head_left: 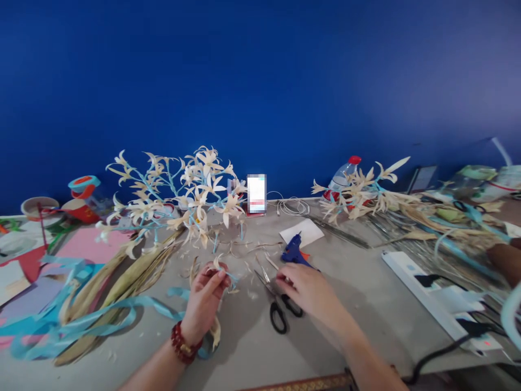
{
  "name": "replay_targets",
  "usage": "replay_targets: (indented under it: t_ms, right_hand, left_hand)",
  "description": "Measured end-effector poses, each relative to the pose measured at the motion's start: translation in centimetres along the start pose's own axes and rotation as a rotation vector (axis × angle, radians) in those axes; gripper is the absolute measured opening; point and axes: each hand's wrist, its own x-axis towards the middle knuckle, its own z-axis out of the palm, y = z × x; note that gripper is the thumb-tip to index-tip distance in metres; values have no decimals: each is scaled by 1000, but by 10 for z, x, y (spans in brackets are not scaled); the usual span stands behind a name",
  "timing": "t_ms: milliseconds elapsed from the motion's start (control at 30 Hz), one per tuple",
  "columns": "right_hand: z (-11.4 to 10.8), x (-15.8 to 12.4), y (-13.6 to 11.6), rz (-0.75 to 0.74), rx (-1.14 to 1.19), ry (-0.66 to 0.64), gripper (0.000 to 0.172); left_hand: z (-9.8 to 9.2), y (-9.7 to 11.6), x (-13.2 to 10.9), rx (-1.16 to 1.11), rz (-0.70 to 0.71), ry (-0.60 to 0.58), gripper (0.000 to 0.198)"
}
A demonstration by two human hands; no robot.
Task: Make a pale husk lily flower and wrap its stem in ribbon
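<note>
My left hand (204, 302), with a red bead bracelet at the wrist, is closed around a small cream leaf flower (215, 266) wrapped with light blue ribbon. My right hand (310, 291) reaches forward over the table, fingers curled at the black-handled scissors (277, 304) and close to the blue glue gun (293, 252). Whether it grips anything is unclear. Behind my hands stands a branch of cream flowers on blue stems (183, 190).
Loose blue ribbon (81, 320) and dried leaves (122, 282) lie at left over coloured paper. A phone (256, 193), a coiled cable (292, 206), a plastic bottle (344, 174) and more flowers (362, 195) stand at the back. A white power strip (431, 298) lies at right.
</note>
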Motion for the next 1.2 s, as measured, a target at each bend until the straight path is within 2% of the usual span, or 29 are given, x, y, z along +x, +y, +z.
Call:
replay_targets:
  t_ms: [133,233,400,600,733,833,967,1200]
  right_hand:
    - [13,-5,19,133,-150,-54,5]
    - [22,-9,29,135,-169,-54,8]
    - [22,-6,20,174,19,128,10]
    - [8,8,-15,-17,377,217,18]
    - [10,11,-35,-238,338,254,22]
    - [22,10,-40,-393,252,220,26]
    - [36,9,-36,-392,98,195,29]
    - [38,9,-30,-348,56,152,29]
  left_hand:
    - [0,0,0,-16,-6,6,11]
    - [1,0,-2,-18,-18,0,13]
    - [4,2,-4,-2,-14,5,14]
    - [5,5,-1,-50,15,27,15]
    - [3,6,2,-85,35,70,16]
    - [3,6,2,-95,51,94,18]
    - [3,5,1,-104,27,116,17]
    - [3,4,1,-139,-34,158,17]
